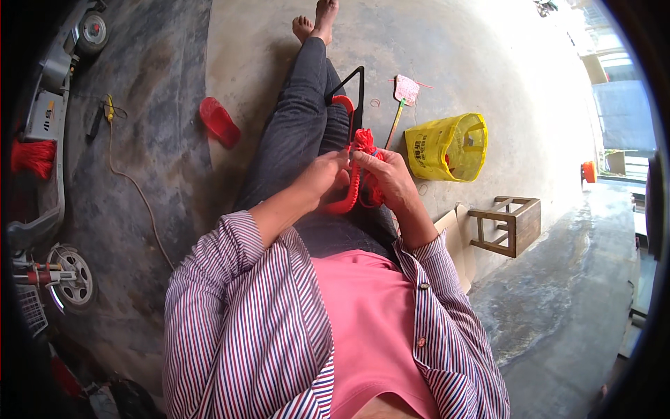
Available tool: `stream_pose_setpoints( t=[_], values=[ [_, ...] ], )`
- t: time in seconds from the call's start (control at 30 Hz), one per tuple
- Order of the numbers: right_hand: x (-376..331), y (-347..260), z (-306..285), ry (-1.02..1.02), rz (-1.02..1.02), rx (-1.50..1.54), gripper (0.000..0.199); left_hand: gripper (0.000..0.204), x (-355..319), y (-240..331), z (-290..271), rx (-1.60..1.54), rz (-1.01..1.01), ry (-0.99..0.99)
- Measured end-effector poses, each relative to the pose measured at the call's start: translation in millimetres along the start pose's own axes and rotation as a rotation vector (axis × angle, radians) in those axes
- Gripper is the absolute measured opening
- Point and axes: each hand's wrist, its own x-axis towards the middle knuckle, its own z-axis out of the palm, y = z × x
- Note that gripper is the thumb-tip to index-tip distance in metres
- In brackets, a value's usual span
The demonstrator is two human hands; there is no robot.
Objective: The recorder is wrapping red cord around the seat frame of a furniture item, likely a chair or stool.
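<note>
My left hand [326, 177] is closed in a pinch above my lap, with its fingertips against a red, curved piece with a ridged edge [347, 202]. What lies between those fingertips is too small to make out. My right hand [395, 176] is closed around a bundle of red cord [364, 141], thumb toward the left hand. Part of the bundle hangs below its fingers, and a bit of blue shows at the thumb. From the red piece a black, angular bar frame [359, 98] sticks up beside my crossed legs.
To the right stand a yellow bag [447, 148] and a wooden stool [513, 227]; a pink fly swatter [405, 91] lies farther off. A red slipper [220, 123] and a cable [136, 181] lie on the floor at left. More red cord [33, 159] hangs on a parked vehicle.
</note>
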Motion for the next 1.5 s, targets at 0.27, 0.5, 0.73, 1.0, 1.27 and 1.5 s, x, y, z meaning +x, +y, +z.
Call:
stream_pose_setpoints(
  t=[0.27,0.5,0.73,1.0,1.27,1.5],
  values=[
    [-11,14,4,0.040,0.008,0.227,0.019,0.024,13,-14,7,0.109,0.153,0.010],
    [-17,32,1,0.098,-0.077,0.283,0.017,0.032,42,-13,8,0.564,0.468,0.098],
    [-14,40,-21,0.094,-0.134,0.392,0.023,0.029,60,-7,-4,0.372,0.334,0.044],
    [-34,29,-38,0.206,-0.269,0.556,0.041,0.026,21,-3,-6,0.894,0.853,0.435],
    [-28,29,-33,0.079,-0.182,0.714,0.041,0.027,-12,7,-6,0.149,0.048,-0.220],
    [-37,30,-29,-0.016,-0.169,0.695,0.047,0.025,-15,13,0,0.473,0.246,-0.008]
  ],
)
